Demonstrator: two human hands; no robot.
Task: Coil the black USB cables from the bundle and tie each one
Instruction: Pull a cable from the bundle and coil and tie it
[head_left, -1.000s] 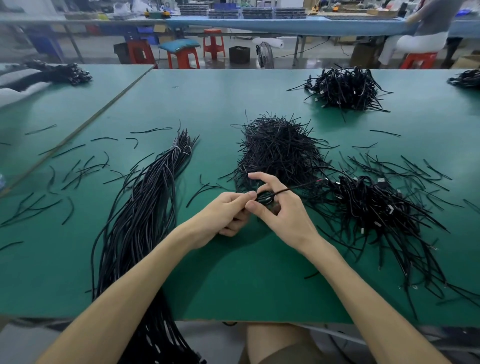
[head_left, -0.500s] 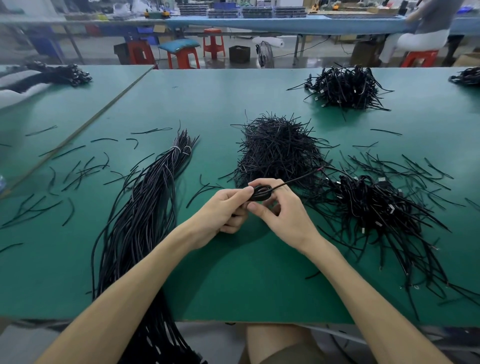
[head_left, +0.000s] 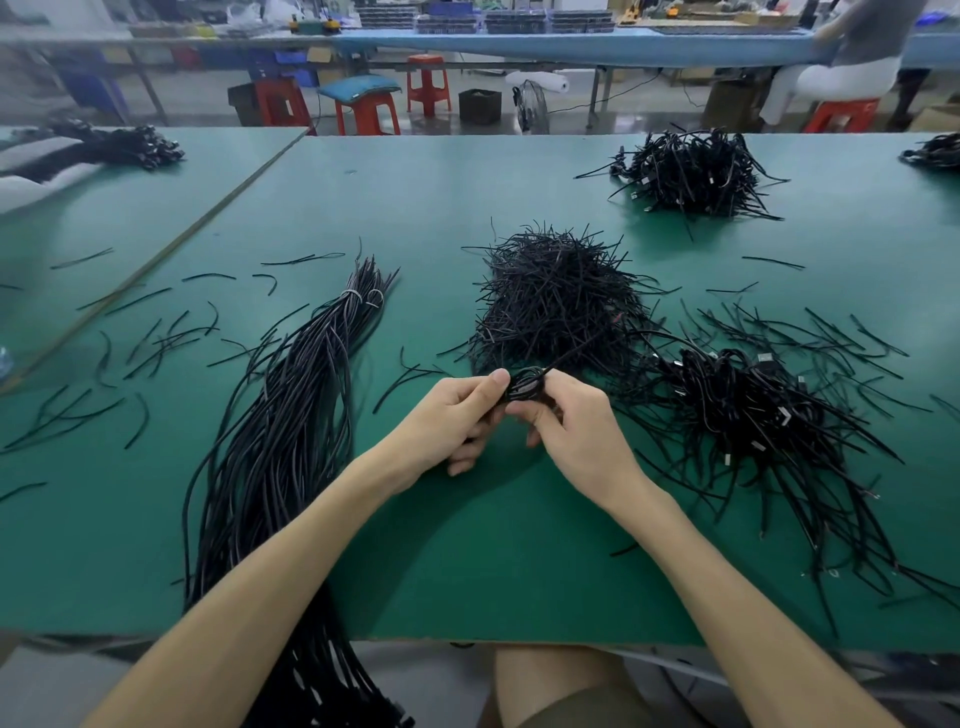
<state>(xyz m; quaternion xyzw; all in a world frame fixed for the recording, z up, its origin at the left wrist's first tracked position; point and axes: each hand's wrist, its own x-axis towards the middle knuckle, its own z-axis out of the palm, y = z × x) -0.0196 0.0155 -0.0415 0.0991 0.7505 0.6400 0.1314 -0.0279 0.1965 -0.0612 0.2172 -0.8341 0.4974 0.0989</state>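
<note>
- Work low over the bare green table (head_left: 519, 545), near the front edge, to stop drops.
- Leave the long bundle (head_left: 291, 415) on the left alone for now.
- Stay clear of the messy pile of tied cables (head_left: 753, 410) on the right and the heap of short ties (head_left: 556, 301) just past the hands, to avoid snags.
- Pinch with the left hand (head_left: 447, 421), thumb on top of the small coil (head_left: 524, 387); curl the right hand (head_left: 576, 431) round its other side. Held this way now, in the middle, just above the table.
- Squeeze the loops flat and tight.
- Watch the thin loose strand (head_left: 576, 353) poking out far-right from the coil; tie or cable end, cannot tell.
- Then the holders: dark trays (head_left: 519, 21) on the far blue bench, black box (head_left: 480, 105) on the floor; insides too far away to see.
</note>
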